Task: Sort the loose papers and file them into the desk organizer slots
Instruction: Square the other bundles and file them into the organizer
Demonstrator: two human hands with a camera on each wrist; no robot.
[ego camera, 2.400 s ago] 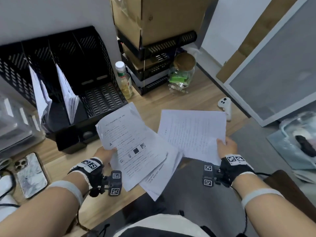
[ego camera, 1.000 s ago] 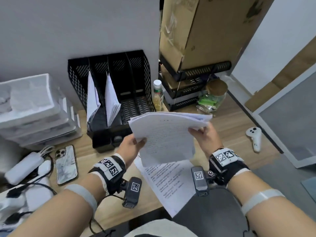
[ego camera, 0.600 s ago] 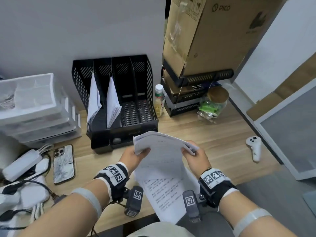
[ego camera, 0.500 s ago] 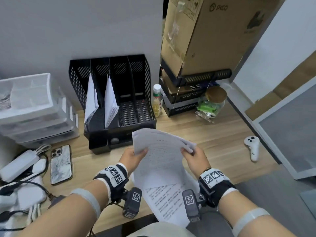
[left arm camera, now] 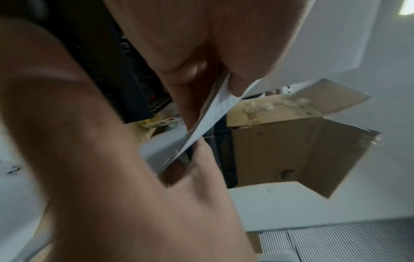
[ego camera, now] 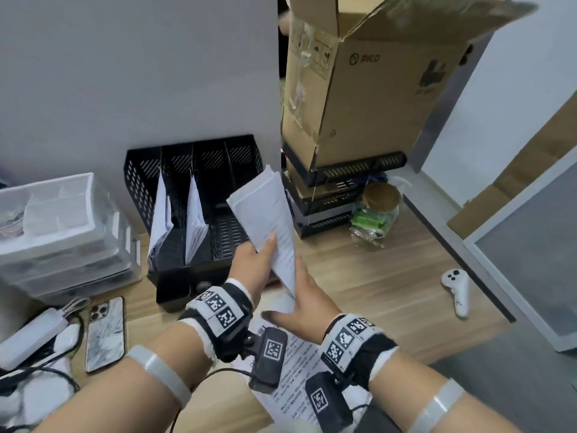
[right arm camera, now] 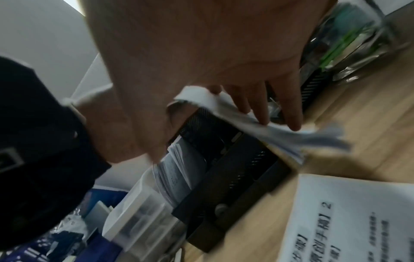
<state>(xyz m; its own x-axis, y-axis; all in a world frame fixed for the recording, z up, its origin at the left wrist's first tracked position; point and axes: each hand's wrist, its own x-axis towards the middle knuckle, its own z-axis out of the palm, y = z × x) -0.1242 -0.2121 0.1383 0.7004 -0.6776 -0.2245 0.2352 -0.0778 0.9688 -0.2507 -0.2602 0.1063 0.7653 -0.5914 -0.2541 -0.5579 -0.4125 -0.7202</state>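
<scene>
My left hand pinches a stack of white papers between thumb and fingers and holds it on edge, tilted, in front of the black mesh desk organizer. The pinch shows close up on the paper edge. My right hand sits just below, its straight fingers touching the stack's lower edge, thumb spread apart. The organizer's two left slots hold papers; the two right slots look bare. One printed sheet lies flat on the desk under my wrists, also seen in the right wrist view.
An open cardboard box stands on stacked black trays right of the organizer, with a cork-lidded glass jar beside them. A white controller lies at the desk's right edge. Clear plastic drawers, a phone and a cabled power strip fill the left.
The stack, held flat by both hands before, now stands on edge and higher, nearer the organizer. My right hand has let go of its top corner and dropped to its lower edge.
</scene>
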